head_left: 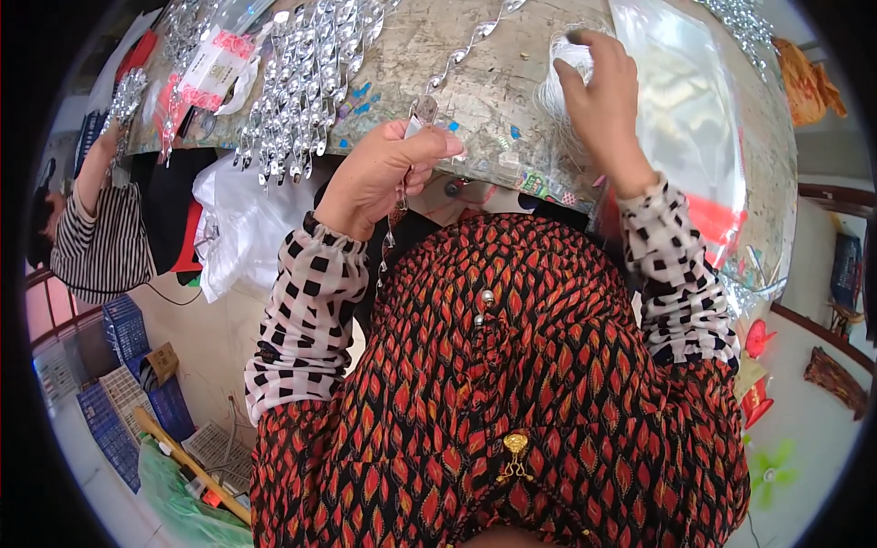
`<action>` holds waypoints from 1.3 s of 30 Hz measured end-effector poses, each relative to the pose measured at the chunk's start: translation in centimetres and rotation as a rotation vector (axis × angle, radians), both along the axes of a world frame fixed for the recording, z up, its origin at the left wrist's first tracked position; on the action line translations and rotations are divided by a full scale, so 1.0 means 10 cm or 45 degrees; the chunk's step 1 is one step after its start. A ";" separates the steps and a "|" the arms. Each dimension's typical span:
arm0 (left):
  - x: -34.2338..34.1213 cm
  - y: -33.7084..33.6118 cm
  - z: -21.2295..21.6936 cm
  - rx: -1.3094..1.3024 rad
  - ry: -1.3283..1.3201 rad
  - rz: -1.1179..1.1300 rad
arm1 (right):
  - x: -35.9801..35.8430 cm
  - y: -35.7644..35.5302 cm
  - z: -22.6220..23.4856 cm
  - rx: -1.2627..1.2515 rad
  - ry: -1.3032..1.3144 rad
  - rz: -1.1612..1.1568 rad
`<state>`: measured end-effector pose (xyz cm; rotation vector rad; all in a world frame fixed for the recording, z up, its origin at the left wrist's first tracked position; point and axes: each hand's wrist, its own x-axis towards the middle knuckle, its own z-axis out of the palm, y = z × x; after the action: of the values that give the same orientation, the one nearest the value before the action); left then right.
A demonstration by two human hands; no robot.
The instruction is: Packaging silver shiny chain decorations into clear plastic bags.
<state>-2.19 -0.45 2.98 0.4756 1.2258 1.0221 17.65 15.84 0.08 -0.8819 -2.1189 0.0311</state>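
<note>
A twisted silver strand (pixel 468 46) runs slantwise over the desk (pixel 402 68) from its far side to the near edge, passes through the person's left hand (pixel 388 169), and dangles in front of the lap. The left fingers are narrow, pinching the strand, with the thumb laid across and a small white piece showing beside it.

The right hand (pixel 605 105) reaches over a loose tangle of white thread (pixel 551 96) on the desk; its thumb and forefinger stand wide apart, the tips over the thread. Whether they touch it, I cannot tell.

Small blue scraps (pixel 516 132) lie between the hands. Left of the strand, a thick row of silver twists (pixel 306 82) hangs over the desk's near edge, with a white-and-pink packet (pixel 217 68) beyond it. Right of the thread lie clear plastic sheets (pixel 681 91), reddish at the near end. Silver tinsel (pixel 742 20) sits at the far right.

Below the desk's left part hangs a white plastic bag (pixel 242 219). Further left, a co-worker in a striped top (pixel 102 239) holds a silver bunch (pixel 126 96).
</note>
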 end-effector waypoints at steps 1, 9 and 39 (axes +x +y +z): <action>-0.01 -0.02 -0.01 0.007 0.015 0.000 | -0.04 -0.11 0.03 0.005 0.051 0.171; 0.02 -0.07 -0.04 0.038 0.076 -0.009 | -0.21 -0.70 0.28 -0.998 0.051 0.994; 0.22 0.02 -0.04 0.243 -0.159 -0.032 | 0.03 -0.79 0.29 -1.453 0.579 0.597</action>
<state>0.01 -0.23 2.62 0.5647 1.0140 1.1357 17.91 7.91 2.97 -0.8147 -1.7113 1.6335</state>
